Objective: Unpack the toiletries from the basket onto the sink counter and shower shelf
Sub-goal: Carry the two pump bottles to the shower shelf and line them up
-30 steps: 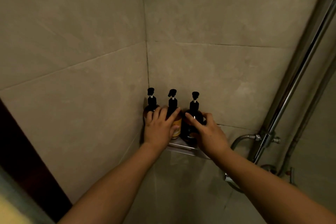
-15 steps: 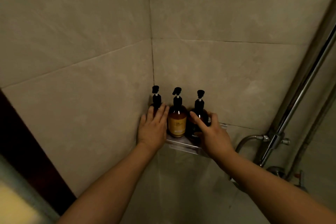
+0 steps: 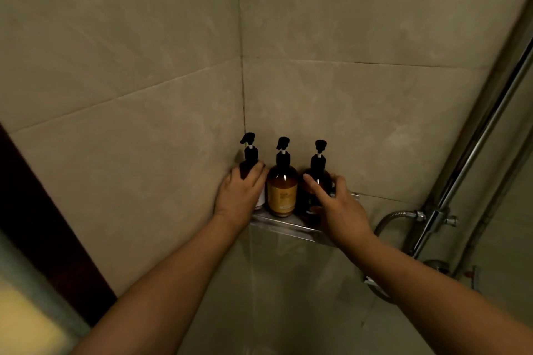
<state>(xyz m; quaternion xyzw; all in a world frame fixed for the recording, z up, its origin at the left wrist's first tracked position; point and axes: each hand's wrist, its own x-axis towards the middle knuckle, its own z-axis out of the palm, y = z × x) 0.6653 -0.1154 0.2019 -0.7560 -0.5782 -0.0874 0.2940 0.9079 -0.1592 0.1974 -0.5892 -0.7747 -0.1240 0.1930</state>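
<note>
Three amber pump bottles with black pumps stand upright in a row on the metal corner shower shelf (image 3: 284, 225). My left hand (image 3: 240, 194) wraps around the left bottle (image 3: 249, 157) at the wall corner, covering most of its body. The middle bottle (image 3: 282, 190) with a yellow label stands free between my hands. My right hand (image 3: 336, 207) curls round the right bottle (image 3: 318, 166), fingers on its front and thumb on its right side. The basket is out of view.
Tiled walls meet behind the shelf. A chrome shower rail (image 3: 487, 130) rises at the right, with a mixer valve (image 3: 437, 217) and hose (image 3: 389, 217) just right of the shelf. A dark door frame (image 3: 37, 210) runs along the left.
My left hand has left the middle bottle and shifted left onto the corner bottle, uncovering the yellow label. The right hand has stayed on the right bottle.
</note>
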